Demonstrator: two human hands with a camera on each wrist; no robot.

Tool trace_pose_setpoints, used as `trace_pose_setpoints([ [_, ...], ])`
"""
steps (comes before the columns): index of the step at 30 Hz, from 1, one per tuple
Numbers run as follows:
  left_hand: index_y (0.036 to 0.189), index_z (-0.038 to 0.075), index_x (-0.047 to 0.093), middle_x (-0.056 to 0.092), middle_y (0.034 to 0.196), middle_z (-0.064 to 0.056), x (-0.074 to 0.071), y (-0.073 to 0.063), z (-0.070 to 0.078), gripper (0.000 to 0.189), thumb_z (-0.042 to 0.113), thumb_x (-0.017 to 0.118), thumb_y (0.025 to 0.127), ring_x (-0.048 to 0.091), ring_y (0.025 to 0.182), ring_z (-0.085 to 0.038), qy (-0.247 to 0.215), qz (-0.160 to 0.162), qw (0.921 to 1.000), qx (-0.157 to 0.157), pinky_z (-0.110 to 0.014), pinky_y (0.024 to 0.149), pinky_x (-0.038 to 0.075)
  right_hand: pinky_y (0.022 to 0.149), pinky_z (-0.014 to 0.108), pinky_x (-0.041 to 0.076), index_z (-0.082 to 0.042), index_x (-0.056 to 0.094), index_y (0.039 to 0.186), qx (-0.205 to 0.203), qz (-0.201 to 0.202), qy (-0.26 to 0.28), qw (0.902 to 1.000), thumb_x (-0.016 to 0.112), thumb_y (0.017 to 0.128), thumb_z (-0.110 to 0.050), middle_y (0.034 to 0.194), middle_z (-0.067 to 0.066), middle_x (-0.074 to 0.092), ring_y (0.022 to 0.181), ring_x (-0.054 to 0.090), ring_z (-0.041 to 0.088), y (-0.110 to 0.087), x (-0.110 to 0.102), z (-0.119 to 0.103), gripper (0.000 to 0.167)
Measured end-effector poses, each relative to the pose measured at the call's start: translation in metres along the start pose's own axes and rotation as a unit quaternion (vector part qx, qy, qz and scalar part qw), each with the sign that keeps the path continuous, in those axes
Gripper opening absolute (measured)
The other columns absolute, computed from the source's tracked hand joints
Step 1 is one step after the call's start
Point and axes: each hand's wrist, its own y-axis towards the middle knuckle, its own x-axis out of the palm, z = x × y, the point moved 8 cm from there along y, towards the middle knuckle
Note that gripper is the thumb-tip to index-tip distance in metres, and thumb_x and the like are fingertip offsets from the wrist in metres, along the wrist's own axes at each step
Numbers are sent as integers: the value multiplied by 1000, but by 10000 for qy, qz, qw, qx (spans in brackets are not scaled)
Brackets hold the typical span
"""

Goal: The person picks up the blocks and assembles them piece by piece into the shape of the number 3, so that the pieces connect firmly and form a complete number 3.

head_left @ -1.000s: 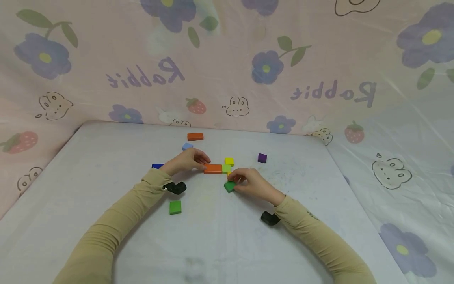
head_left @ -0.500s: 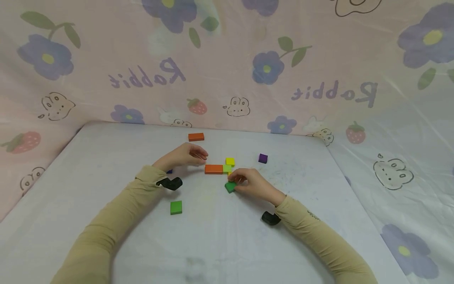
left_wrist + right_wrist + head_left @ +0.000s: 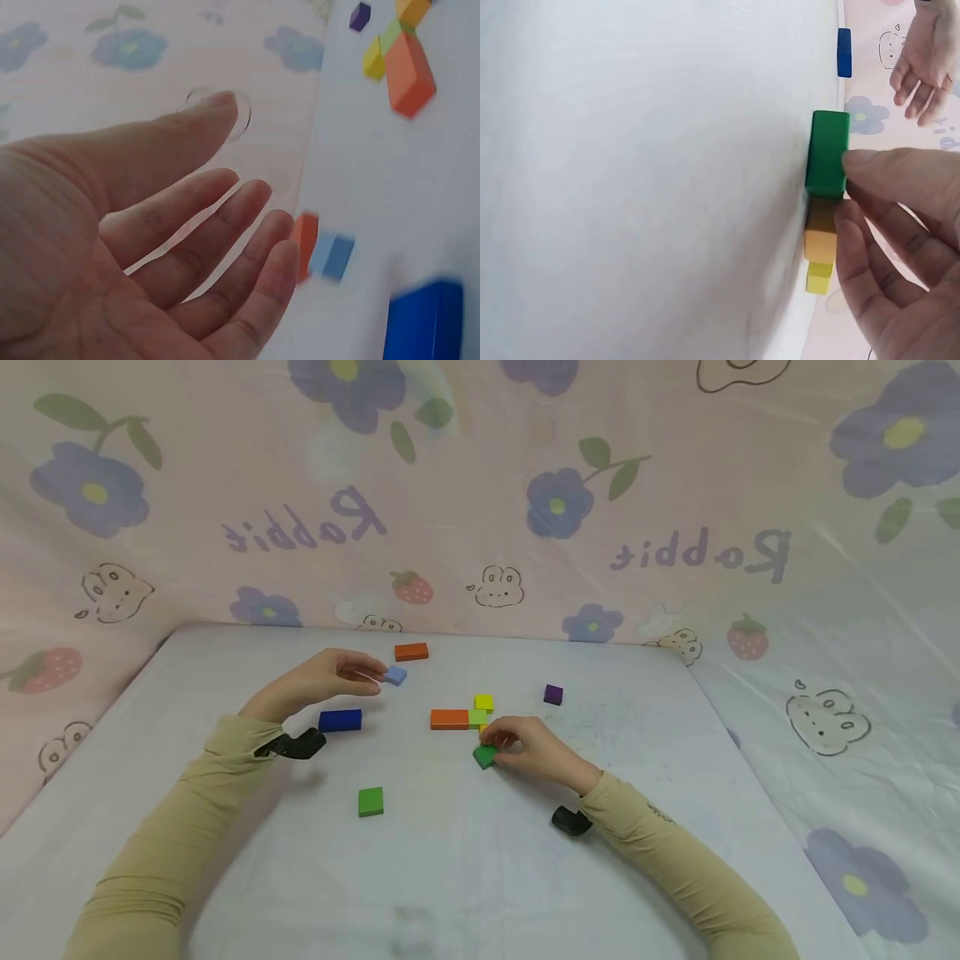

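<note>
In the head view, my left hand [image 3: 330,679] hovers over the table's left side, fingers relaxed and holding nothing. Its fingertips overlap the edge of a light blue block [image 3: 395,676]; the left wrist view shows the palm and spread thumb [image 3: 217,105]. My right hand [image 3: 536,750] pinches a dark green block [image 3: 829,154] with thumb and fingertips. That block stands beside an orange-yellow block [image 3: 821,236], partly hidden by my fingers in the head view. Adjoining it are a light green block [image 3: 477,719], a yellow block [image 3: 483,702] and a long orange-red block [image 3: 449,720].
A dark blue block [image 3: 341,721] lies below my left hand. Farther back is another orange-red block [image 3: 412,652]. A purple cube [image 3: 553,695] sits to the right, and a green square block [image 3: 371,802] lies nearer the front. Patterned cloth [image 3: 450,527] hangs behind the white table [image 3: 450,877].
My left hand has moved left and back, away from the long orange-red block, uncovering the dark blue block. My right hand stays at the dark green block.
</note>
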Motion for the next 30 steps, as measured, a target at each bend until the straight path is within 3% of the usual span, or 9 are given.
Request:
trace_pose_setpoints([
  [6, 133, 0, 51, 53, 131, -22, -17, -20, -24, 53, 18, 71, 88, 56, 115, -29, 41, 85, 9999, -124, -39, 97, 44, 81, 30, 51, 0, 65, 109, -32, -13, -21, 10000, 72, 82, 4, 105, 7, 66, 90, 60, 18, 0, 0, 1, 28],
  [14, 134, -2, 50, 55, 130, -21, -23, -37, -51, 60, 22, 74, 85, 52, 118, -35, 284, 179, 9992, -234, -47, 98, 41, 81, 30, 51, 1, 65, 109, 1, -41, -26, 10000, 72, 82, 3, 105, 8, 66, 90, 60, 20, 0, 0, 1, 28],
  [21, 131, -3, 53, 58, 126, -21, -25, -41, -66, 61, 22, 78, 81, 53, 112, -33, 360, 235, 9989, -193, -26, 87, 45, 80, 30, 51, 0, 65, 108, -15, -27, -50, 10000, 73, 81, 3, 104, 7, 66, 89, 61, 20, 0, -1, -1, 28],
  [30, 127, -5, 55, 60, 121, -20, -21, -41, -71, 59, 18, 80, 79, 53, 103, -28, 468, 134, 9985, -236, -24, 81, 45, 81, 30, 51, 0, 65, 108, 10, -37, -47, 10000, 72, 82, 3, 104, 6, 67, 89, 60, 19, 1, 0, 1, 27],
])
